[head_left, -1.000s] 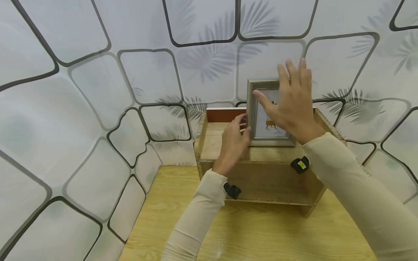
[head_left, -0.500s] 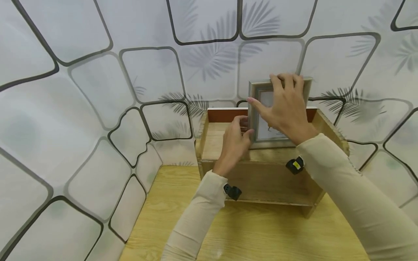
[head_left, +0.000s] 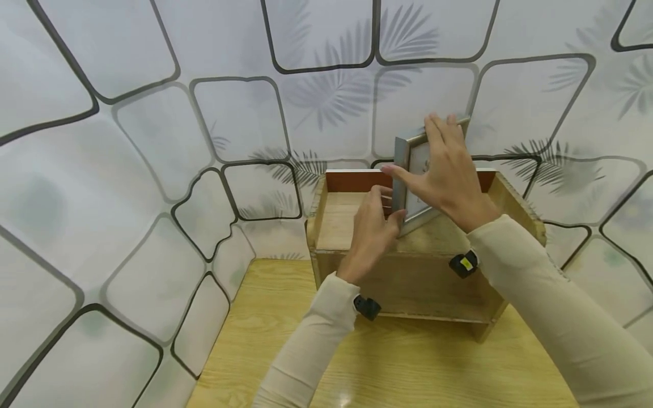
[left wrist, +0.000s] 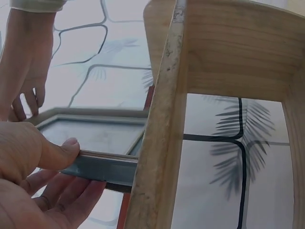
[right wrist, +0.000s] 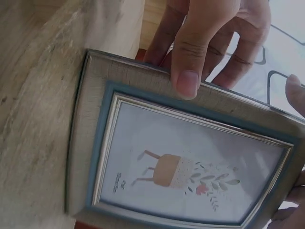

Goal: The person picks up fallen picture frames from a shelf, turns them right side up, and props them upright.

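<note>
A silvery picture frame [head_left: 402, 164] stands upright at an angle on the upper board of a small wooden shelf [head_left: 423, 283]. My left hand [head_left: 374, 226] pinches its left side, thumb in front and fingers behind, as the left wrist view shows at the frame's side edge [left wrist: 102, 169]. My right hand [head_left: 449, 175] holds the top, its fingers over the upper edge and its thumb reaching to the left side. In the right wrist view the picture [right wrist: 190, 167] shows a legged orange pot with leafy sprigs. The right hand covers much of the front in the head view.
The shelf stands on a yellow wood-grain table [head_left: 285, 334], close to a wall [head_left: 326, 113] covered in patterned paper. A reddish-brown strip [head_left: 349, 182] runs along the shelf's back. Raised wooden sides bound the upper board.
My right hand, raised with fingers spread before the frame, has come down onto its top edge. The frame has turned, its left side now nearer me. The left hand has shifted slightly right.
</note>
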### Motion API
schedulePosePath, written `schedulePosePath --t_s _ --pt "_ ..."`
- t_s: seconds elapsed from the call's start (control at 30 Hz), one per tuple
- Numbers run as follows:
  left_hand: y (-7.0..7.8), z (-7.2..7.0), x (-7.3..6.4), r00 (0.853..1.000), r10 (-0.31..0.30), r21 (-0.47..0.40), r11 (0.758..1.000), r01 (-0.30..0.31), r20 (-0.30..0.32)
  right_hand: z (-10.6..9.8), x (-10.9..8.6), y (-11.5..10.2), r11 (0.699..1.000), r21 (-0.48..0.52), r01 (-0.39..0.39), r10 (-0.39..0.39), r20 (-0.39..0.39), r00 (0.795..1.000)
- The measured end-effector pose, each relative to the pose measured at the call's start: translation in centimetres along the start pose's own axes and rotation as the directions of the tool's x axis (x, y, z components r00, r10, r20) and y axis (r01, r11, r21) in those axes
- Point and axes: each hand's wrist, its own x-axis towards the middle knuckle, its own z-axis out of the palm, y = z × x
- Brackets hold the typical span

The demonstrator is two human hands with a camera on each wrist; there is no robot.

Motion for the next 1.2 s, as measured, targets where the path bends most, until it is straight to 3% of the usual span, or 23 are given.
schedulePosePath --t_s 0.3,0.9,1.1,1.2 --pt "0.4 0.9 -0.3 0.997 0.054 0.072 0.996 -0.050 -0.055 -0.4 0.0 0.2 0.998 0.040 -0.041 0.038 0.073 0.997" --pt "1.5 3.0 -1.2 0.981 0.145 0.192 0.974 -0.119 -0.131 -2.2 0.1 1.7 0.981 0.196 0.009 -0.044 0.173 0.984" --pt "1.8 3.3 -1.0 0.977 0.153 0.204 0.971 -0.121 -0.147 -2.7 0.3 2.3 0.970 0.245 0.011 -0.064 0.208 0.976" --pt "1.7 3.2 -1.1 0.975 0.163 0.167 0.976 -0.138 -0.148 -2.9 0.5 2.5 0.969 0.247 0.015 -0.071 0.220 0.973"
